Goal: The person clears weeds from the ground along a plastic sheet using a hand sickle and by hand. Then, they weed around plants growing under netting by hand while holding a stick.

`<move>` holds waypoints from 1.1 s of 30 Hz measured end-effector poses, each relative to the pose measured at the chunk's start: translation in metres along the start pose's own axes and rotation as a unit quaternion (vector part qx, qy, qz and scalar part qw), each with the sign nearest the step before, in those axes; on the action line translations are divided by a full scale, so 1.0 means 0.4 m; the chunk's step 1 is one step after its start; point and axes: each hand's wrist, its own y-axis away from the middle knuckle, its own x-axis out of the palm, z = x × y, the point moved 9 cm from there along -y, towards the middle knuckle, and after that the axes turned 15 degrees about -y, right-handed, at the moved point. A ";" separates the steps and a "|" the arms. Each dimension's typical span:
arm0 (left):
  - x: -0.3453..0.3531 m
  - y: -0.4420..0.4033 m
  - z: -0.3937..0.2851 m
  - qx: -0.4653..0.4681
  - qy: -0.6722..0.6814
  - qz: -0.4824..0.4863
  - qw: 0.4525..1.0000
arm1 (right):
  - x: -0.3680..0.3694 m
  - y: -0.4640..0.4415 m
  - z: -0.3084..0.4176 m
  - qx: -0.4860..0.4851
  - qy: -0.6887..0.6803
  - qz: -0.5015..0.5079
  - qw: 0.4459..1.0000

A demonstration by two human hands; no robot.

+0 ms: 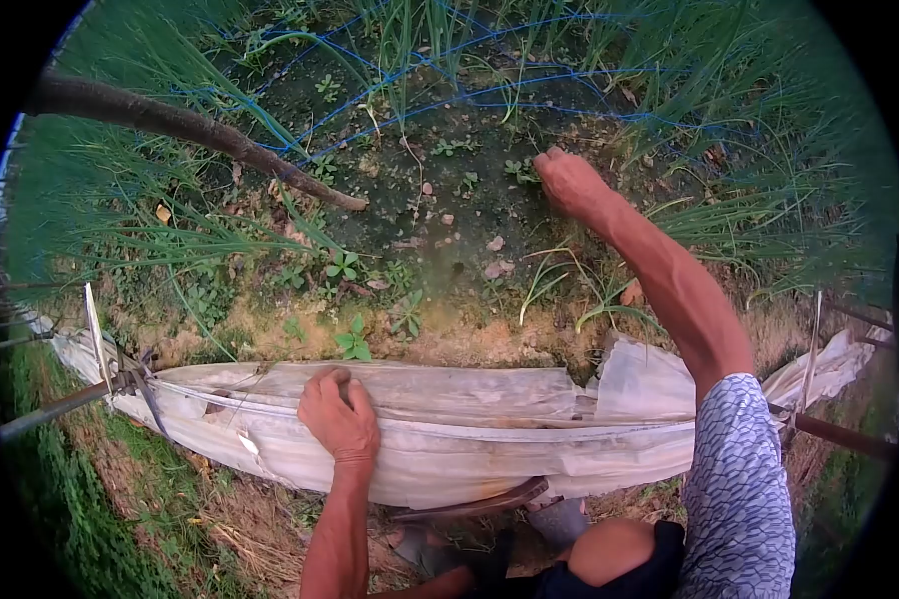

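Observation:
My right hand (569, 183) reaches out over the soil bed with its fingers pinched together at the ground. A small leafy weed (519, 171) grows right beside its fingertips; what the fingers hold is too small to make out. Closer to me, my left hand (339, 415) rests on the whitish plastic sheet (489, 464) along the bed's near edge. Its fingers are curled in, with dark soil on the tips, and whatever they may hold is hidden. Just past it stands a bright green weed (354, 339).
Blue netting strings (559, 76) cross the bed among tall onion-like plants (769, 110). A thick brown stick (200, 135) juts in from the left. Poles (65, 410) and a thin upright stake (810, 349) stand along the sheet. Several small weeds and dry leaves dot the soil.

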 end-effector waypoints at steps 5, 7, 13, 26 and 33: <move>0.019 0.007 0.013 -0.029 0.019 0.047 0.998 | 0.006 0.008 0.002 -0.011 -0.020 -0.002 1.000; 0.017 0.007 0.014 -0.021 0.021 0.038 0.999 | 0.012 0.004 0.008 -0.001 0.007 0.006 1.000; 0.024 0.009 0.022 -0.020 0.040 0.027 0.999 | 0.027 0.011 -0.036 0.006 0.000 -0.046 0.999; 0.008 0.002 0.011 -0.009 0.015 0.004 1.000 | -0.034 -0.069 -0.113 0.133 -0.101 -0.225 0.960; 0.022 0.003 0.026 -0.028 0.009 0.028 0.999 | -0.020 -0.012 -0.046 0.157 -0.163 -0.210 0.951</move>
